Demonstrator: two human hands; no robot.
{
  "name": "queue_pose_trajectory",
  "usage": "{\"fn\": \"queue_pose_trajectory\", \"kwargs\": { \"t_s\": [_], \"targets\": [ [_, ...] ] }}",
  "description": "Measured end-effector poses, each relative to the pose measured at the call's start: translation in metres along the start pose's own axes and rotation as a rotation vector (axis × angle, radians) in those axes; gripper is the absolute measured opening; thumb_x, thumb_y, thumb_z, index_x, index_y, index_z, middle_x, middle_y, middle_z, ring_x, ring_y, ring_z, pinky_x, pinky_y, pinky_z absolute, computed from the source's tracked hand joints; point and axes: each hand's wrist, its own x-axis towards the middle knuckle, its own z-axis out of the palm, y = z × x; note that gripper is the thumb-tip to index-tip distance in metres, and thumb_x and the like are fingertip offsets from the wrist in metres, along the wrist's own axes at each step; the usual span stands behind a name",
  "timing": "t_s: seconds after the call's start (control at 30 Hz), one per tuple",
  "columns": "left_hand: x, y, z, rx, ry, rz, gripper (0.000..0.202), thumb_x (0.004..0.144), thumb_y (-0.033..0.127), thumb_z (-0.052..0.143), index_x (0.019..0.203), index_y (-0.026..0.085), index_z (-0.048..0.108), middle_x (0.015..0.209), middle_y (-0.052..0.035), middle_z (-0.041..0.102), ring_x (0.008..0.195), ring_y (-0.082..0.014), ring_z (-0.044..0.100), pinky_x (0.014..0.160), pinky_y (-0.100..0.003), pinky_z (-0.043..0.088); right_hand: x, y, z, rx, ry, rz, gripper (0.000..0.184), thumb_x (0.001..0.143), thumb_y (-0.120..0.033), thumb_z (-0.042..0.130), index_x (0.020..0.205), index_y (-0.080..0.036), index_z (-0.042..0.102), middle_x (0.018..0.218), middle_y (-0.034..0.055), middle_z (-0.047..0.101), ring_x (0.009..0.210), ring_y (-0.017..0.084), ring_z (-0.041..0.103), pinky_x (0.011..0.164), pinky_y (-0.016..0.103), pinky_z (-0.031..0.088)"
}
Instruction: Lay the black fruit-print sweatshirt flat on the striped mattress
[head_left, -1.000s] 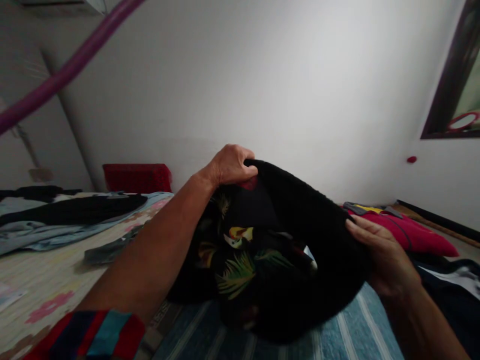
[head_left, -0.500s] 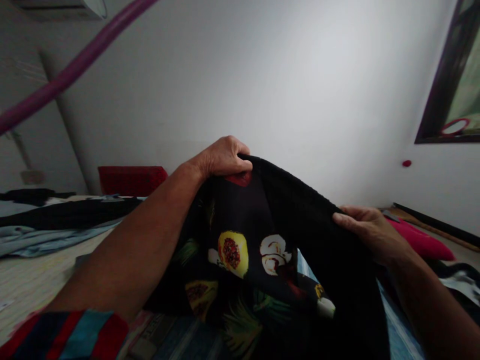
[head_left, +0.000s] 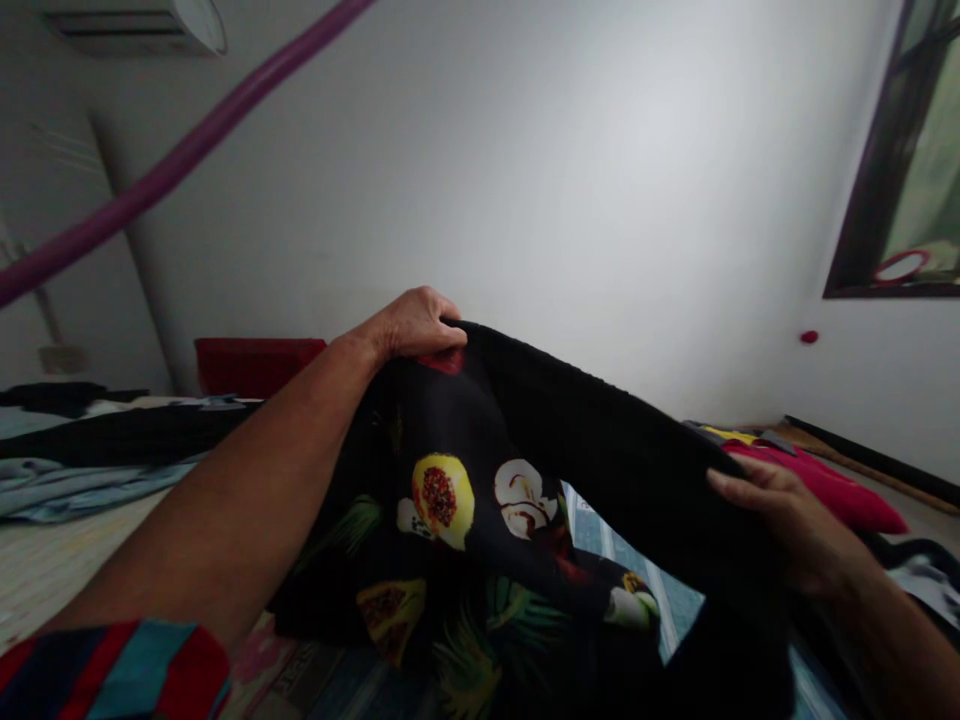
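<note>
Both hands gripped one dark garment (head_left: pixel 480 500) and held it up above the bed (head_left: pixel 45 570). The left hand (head_left: pixel 409 325) was closed in a fist over the garment's upper edge, fingers curled down on the far side, at the highest point of the cloth. The right hand (head_left: pixel 787 520) sat lower and nearer, its fingers pinched along the same black edge with the thumb hidden behind the fabric. Between the two grips the edge (head_left: pixel 592 420) ran taut as a long band, its long axis sloping from upper left down to lower right. Below that band the cloth hung open toward the camera, showing a black print of yellow and white cut fruit and green leaves, and its lower part rested on a blue striped sheet (head_left: pixel 637 580) at the near edge of the bed.

A striped red and blue sleeve (head_left: pixel 112 670) covered the left upper arm. Farther out, a red cushion (head_left: pixel 825 485) lay just beyond the right hand, dark and pale blue clothes (head_left: pixel 90 450) lay along the far left of the bed, and a red pillow (head_left: pixel 259 365) stood against the white wall (head_left: pixel 562 180). A purple hoop (head_left: pixel 172 170) crossed the upper left.
</note>
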Motion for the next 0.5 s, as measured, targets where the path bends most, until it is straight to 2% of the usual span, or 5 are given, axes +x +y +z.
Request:
{"fn": "queue_pose_trajectory", "kwargs": {
  "t_s": [0.1,0.2,0.33,0.4,0.5],
  "targets": [
    [-0.001,0.0,-0.002,0.035,-0.09,-0.026,0.015,0.057,0.028,0.051,0.049,0.017,0.058,0.041,0.0056,0.043,0.043,-0.0088,0.038,0.044,-0.022,0.026,0.001,-0.05,-0.007,-0.212,0.156,-0.092,0.04,0.055,-0.034,0.081,0.09,-0.02,0.069,0.073,0.0077,0.071,0.056,0.025,0.065,0.049,0.033,0.053],
    [-0.001,0.002,-0.002,0.034,-0.082,-0.018,0.017,0.057,0.03,0.05,0.051,0.016,0.059,0.043,0.0049,0.045,0.043,-0.0084,0.038,0.044,-0.021,0.026,0.008,-0.07,-0.011,-0.465,0.17,-0.106,0.039,0.054,-0.038,0.081,0.086,-0.019,0.069,0.07,0.0069,0.07,0.053,0.024,0.064,0.045,0.03,0.051],
    [0.001,0.002,0.002,-0.005,-0.14,-0.038,0.018,0.056,0.032,0.051,0.052,0.016,0.059,0.044,0.0045,0.047,0.044,-0.0084,0.04,0.042,-0.02,0.028,0.021,-0.058,-0.017,-0.59,0.101,-0.048,0.035,0.062,-0.045,0.075,0.083,-0.019,0.068,0.07,0.0032,0.07,0.056,0.019,0.064,0.048,0.026,0.05],
    [0.002,0.002,0.005,-0.013,-0.174,-0.061,0.018,0.056,0.032,0.052,0.053,0.016,0.06,0.044,0.0046,0.046,0.043,-0.0085,0.039,0.042,-0.02,0.028,0.027,-0.049,-0.022,-0.62,0.126,-0.054,0.034,0.063,-0.047,0.073,0.083,-0.02,0.068,0.071,0.0019,0.069,0.058,0.019,0.063,0.05,0.025,0.049],
    [0.003,0.003,0.008,0.008,-0.174,-0.085,0.017,0.055,0.031,0.053,0.052,0.016,0.059,0.043,0.0045,0.045,0.043,-0.0089,0.039,0.041,-0.021,0.028,0.038,-0.039,-0.03,-0.69,0.194,-0.137,0.033,0.063,-0.048,0.072,0.078,-0.02,0.068,0.069,0.0009,0.069,0.06,0.018,0.063,0.051,0.024,0.048]
  ]
}}
